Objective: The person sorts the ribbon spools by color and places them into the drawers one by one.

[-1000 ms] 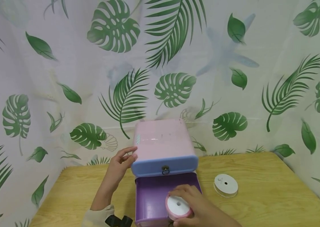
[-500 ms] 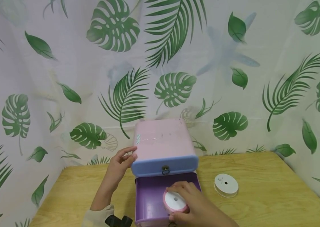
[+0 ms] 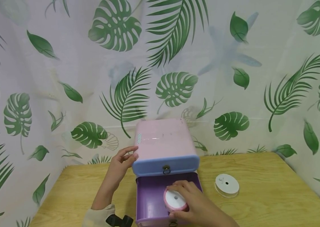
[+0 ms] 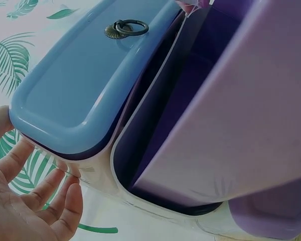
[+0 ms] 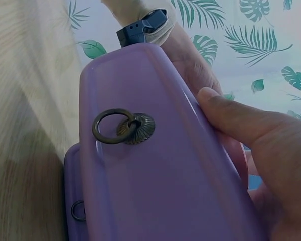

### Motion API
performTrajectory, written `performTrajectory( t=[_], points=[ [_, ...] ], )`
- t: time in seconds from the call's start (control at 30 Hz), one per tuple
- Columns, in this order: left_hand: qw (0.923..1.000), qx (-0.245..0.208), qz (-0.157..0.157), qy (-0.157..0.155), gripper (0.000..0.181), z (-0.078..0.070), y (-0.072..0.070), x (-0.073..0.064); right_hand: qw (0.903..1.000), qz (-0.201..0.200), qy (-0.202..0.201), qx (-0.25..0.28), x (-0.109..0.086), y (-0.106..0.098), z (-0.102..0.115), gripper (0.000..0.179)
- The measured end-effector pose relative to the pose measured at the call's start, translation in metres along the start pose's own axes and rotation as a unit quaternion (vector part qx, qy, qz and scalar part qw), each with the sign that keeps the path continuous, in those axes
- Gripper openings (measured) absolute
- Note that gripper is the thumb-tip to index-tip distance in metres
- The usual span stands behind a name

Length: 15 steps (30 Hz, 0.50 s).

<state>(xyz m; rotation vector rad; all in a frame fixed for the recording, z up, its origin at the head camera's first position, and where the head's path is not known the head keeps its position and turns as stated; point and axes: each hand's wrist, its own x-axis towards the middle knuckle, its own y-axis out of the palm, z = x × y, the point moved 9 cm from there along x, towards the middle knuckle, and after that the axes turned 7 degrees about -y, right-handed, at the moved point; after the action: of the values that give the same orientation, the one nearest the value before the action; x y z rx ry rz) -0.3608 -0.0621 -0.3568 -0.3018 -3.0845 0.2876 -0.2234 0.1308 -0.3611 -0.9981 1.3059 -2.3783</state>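
A small pink-topped chest (image 3: 162, 135) has a blue upper drawer (image 3: 151, 167) pushed in and a purple lower drawer (image 3: 150, 198) pulled out toward me. My right hand (image 3: 195, 201) grips a white-faced ribbon spool (image 3: 174, 198) with a pink rim, low over that drawer's front right part. In the right wrist view, its thumb (image 5: 226, 108) lies along the top of the drawer front (image 5: 160, 165). My left hand (image 3: 120, 162) touches the chest's left side. Its fingers (image 4: 45, 188) are loosely bent against the side wall in the left wrist view.
A second white spool (image 3: 227, 184) lies flat on the wooden table (image 3: 265, 189), to the right of the chest. Metal ring pulls (image 3: 166, 170) hang on the drawer fronts. In the right wrist view another purple drawer front (image 5: 76, 196) shows lower down. A leaf-print curtain (image 3: 205, 63) stands behind.
My right hand has moved the spool slightly left and toward the chest over the drawer, then stayed nearly still. The left hand keeps its place on the chest.
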Motion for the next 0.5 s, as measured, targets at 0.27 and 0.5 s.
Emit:
performTrajectory(
  t=[0.27,0.5],
  points=[
    [1.0000,-0.002,0.001,-0.003,0.038,0.001,0.001,-0.002,0.9997,-0.009,-0.023,-0.009,-0.003,0.001,0.001,0.061],
    [1.0000,-0.001,-0.002,-0.003,0.036,0.001,0.000,-0.002,0.9914,-0.074,-0.105,-0.024,-0.010,-0.012,0.016,0.046]
  ],
)
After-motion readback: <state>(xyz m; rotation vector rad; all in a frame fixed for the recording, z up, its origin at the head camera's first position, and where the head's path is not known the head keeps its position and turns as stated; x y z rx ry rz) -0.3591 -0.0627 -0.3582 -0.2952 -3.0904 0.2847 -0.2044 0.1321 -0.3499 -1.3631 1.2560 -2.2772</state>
